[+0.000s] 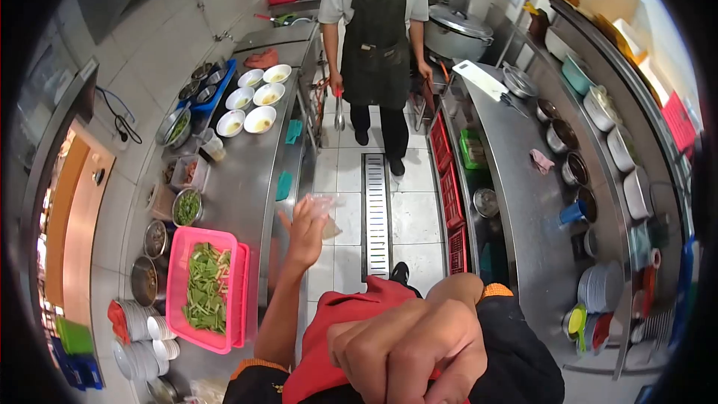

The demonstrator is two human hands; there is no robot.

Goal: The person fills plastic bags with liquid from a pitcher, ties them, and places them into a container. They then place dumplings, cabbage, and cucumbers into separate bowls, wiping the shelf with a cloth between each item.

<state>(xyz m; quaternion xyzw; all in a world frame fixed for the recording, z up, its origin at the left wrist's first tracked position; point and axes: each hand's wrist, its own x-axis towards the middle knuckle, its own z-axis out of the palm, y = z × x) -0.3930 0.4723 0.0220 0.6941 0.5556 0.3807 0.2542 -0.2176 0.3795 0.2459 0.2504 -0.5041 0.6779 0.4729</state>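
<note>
My left hand [302, 233] is out over the aisle beside the left counter, holding a clear plastic bag [327, 217] with something pale in its lower part. Its thumb points away from the other fingers. Close under the camera, my right hand [411, 344] is closed with the fingers curled in. Whatever it may hold is hidden. Left of my left hand, a pink basket [241, 284] of cut green leaves and stems [206, 288] sits on the steel counter.
Several white bowls [260, 120] stand farther along the left counter [243, 172]. Ahead, a person in a dark apron [379, 45] carries tongs [339, 112] in the aisle. The right counter [516, 172] holds a cutting board [480, 78], metal bowls [561, 137] and stacked plates [598, 286].
</note>
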